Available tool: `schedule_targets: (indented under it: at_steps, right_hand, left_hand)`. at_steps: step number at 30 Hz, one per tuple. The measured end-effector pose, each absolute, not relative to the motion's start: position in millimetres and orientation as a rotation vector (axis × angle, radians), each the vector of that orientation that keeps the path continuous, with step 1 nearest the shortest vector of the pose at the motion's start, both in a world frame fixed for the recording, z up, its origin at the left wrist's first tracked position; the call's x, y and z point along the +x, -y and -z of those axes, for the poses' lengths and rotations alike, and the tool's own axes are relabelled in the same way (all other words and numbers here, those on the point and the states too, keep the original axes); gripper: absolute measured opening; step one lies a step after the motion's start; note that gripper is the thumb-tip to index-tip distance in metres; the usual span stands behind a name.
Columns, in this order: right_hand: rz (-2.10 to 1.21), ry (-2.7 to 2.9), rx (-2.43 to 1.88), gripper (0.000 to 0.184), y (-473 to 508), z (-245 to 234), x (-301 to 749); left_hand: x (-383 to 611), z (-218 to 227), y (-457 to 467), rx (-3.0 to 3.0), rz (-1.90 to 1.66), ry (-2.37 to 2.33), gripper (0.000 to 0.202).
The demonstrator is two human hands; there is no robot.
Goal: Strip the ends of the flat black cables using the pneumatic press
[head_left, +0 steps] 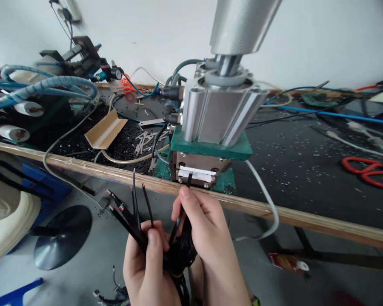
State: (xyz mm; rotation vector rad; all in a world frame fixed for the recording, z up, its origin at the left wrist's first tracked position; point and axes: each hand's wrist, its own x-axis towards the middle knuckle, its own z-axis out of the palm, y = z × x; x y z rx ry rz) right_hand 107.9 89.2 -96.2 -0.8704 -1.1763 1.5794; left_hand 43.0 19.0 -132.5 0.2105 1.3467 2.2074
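My left hand (148,259) is closed round a bundle of black cables (181,253), several of whose ends fan out upward, some showing red, green and white wire tips. Between thumb and fingers, my right hand (204,221) pinches a single black cable (189,180) of that bundle. Its tip points at the white-edged slot low on the front of a pneumatic press (196,165); whether the tip is inside the slot or just in front of it I cannot tell. The press has a silver cylinder (221,110) above a green plate (210,146).
The wooden bench edge (115,172) runs just beyond my hands. Red-handled scissors (368,170) lie at the right, and a folded cardboard piece (106,129) at the left among black scraps. A grey hose (264,199) loops over the edge. A stool (6,225) stands at lower left.
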Motion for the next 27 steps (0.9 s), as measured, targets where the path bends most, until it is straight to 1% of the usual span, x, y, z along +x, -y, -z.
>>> schedule_targets:
  at_steps: [6,13,18,20,21,23,24,25,27]
  right_hand:
    - [-1.439,1.449,-0.741,0.064,-77,96,116]
    - [-1.428,1.448,-0.697,0.063,-69,92,112]
    - [-1.365,1.464,-0.721,0.055,-67,92,113]
    - [-1.293,1.458,-0.763,0.047,-66,92,110]
    - [-1.246,1.423,-0.793,0.04,-65,93,107]
    - [-1.11,1.288,-0.86,0.017,-63,95,98]
    - [-1.01,1.214,-0.89,0.01,-61,96,93]
    - [-0.896,1.157,-0.918,0.023,-59,98,88]
    - [-0.671,1.115,-0.948,0.06,-56,102,79]
  left_hand:
    - [43,131,-15,-0.006,-2.223,-1.408,0.062]
    - [44,137,-4,0.065,-2.252,-1.403,0.058]
    - [43,141,0,0.114,-2.247,-1.385,0.055]
    - [44,135,2,0.088,-2.216,-1.38,0.057]
    - [45,130,4,0.072,-2.19,-1.372,0.058]
    - [46,122,7,0.037,-2.138,-1.354,0.059]
    - [46,118,8,0.018,-2.124,-1.352,0.059]
    - [46,115,10,0.002,-2.119,-1.356,0.059]
    - [44,113,12,-0.008,-2.131,-1.364,0.058]
